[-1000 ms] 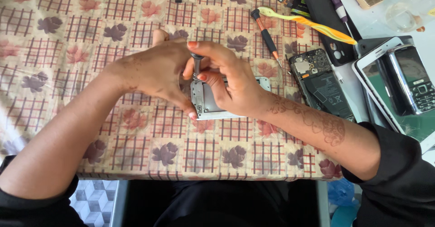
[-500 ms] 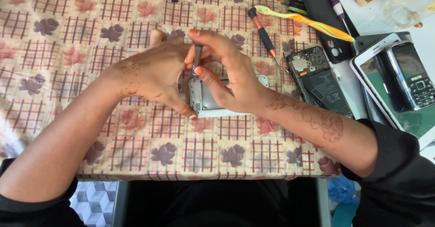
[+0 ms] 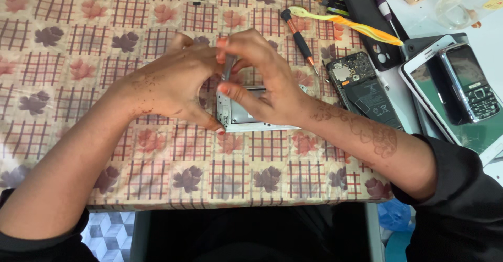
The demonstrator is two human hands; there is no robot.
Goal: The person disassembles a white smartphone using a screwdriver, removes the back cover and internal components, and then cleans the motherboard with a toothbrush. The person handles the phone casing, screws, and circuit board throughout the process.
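Silver phone frame (image 3: 246, 116) lay flat on the counter (image 3: 78, 58), mid-frame, partly under both hands. Back side up w/ cover off, inner tray bare; looked like disassembly was underway, not finished, though how many screws or parts remained couldn't be told, since fingers hid the work spot.

Right hand (image 3: 262, 79) was closed in a pinch on a thin grey tool (image 3: 228, 67), held near upright, tip down at the frame's 11 o'clock corner. Left hand (image 3: 173, 84) was clamped on the frame's left edge, thumb tip at the lower-left corner, steadying it. Hands were touching each other above the frame.

Outward: at 2 o'clock of the frame, an orange-and-black screwdriver (image 3: 297, 37) lay on the cloth, apart from the hands. Just right of it an opened phone body (image 3: 361, 86) w/ circuit board and battery showing. At 1 o'clock a yellow plastic pry tool (image 3: 346, 24) lay across a black phone back cover (image 3: 367, 10). Far right at 3 o'clock, a dark keypad phone (image 3: 469, 81) rested on a white smartphone (image 3: 435, 79). Clear plastic container (image 3: 466, 0) sat at the top right corner.
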